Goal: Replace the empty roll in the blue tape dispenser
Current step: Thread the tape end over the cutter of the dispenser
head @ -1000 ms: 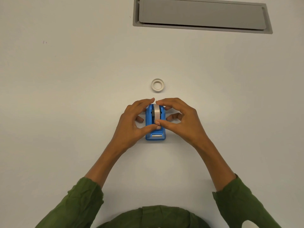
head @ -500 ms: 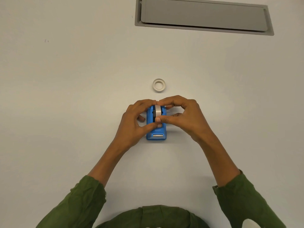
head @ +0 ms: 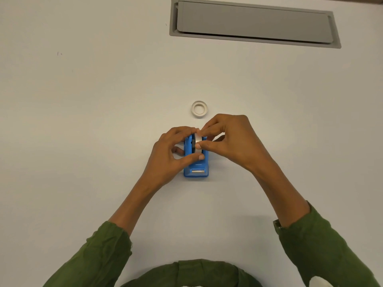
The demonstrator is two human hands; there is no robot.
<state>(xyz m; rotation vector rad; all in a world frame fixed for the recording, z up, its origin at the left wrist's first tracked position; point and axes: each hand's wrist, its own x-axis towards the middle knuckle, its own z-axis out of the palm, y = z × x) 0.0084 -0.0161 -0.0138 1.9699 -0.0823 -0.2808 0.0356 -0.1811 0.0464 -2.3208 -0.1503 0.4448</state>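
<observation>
Showing no readable text, label, brand, number or sign anywhere.
</observation>
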